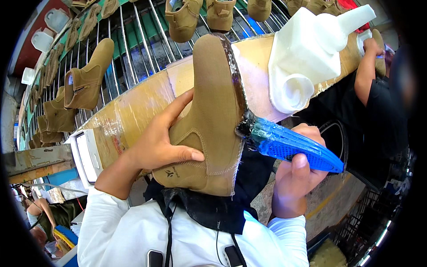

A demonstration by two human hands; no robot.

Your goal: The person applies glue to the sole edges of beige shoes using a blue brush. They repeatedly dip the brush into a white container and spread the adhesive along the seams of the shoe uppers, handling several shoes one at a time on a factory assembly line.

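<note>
Up close, left grip (161, 141) around tan boot (209, 120), right grip (297, 175) clutching blue brush (293, 146).

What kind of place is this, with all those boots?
Probably a shoe factory. Many matching tan boots ride a metal rack conveyor, and the left hand holds one boot while the right hand brushes its edge with a blue brush.

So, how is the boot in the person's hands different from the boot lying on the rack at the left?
The held boot is gripped by the left hand, sole edge facing the brush in the right hand; the rack boot lies untouched on metal bars. The held boot looks far bigger, being closer. Both are tan ankle boots.
</note>
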